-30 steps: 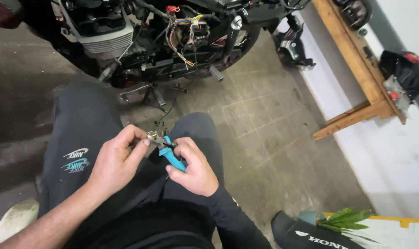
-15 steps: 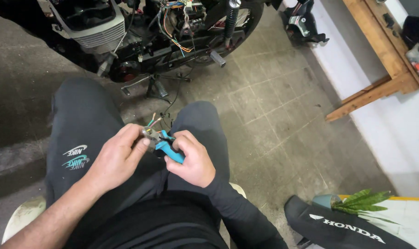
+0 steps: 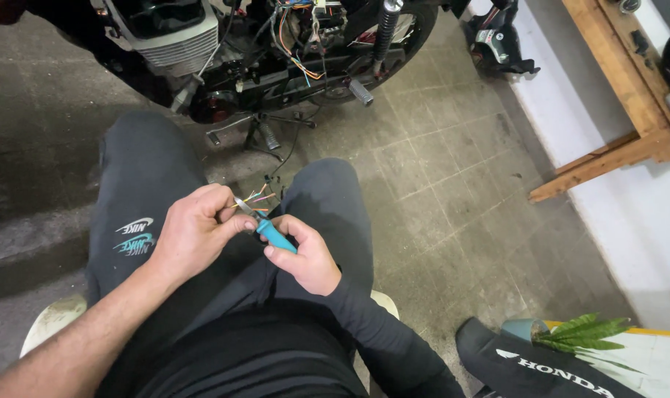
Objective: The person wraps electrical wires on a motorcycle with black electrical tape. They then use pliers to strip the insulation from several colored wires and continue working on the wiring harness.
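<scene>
Motorcycle (image 3: 276,51) across the top of the view, bodywork off, engine fins and a tangle of coloured wiring exposed; footpeg and stand reach down onto the tiled concrete floor (image 3: 438,184). Wooden bench (image 3: 615,96) along the white wall at right, one leg braced diagonally. Black cover with white lettering (image 3: 526,361) at lower right, green leaves (image 3: 585,332) lying just beside it.

Person seated on a pale stool (image 3: 51,324), knees apart in dark trousers, facing the bike. Both hands meet between the knees, touching.

Left hand (image 3: 195,236): bare forearm, fingers closed, thumb and forefinger pinching a bundle of thin wires (image 3: 257,197) — orange, green and pale strands fan out above the fingertips. A dark lead runs from the bundle up toward the bike.

Right hand (image 3: 309,254): black sleeve, fingers wrapped shut around a blue-handled tool (image 3: 276,236). Its metal tip (image 3: 243,205) points up-left and sits against the wires at the left fingertips. Cannot tell the kind of tool; the head is mostly hidden by the fingers.
</scene>
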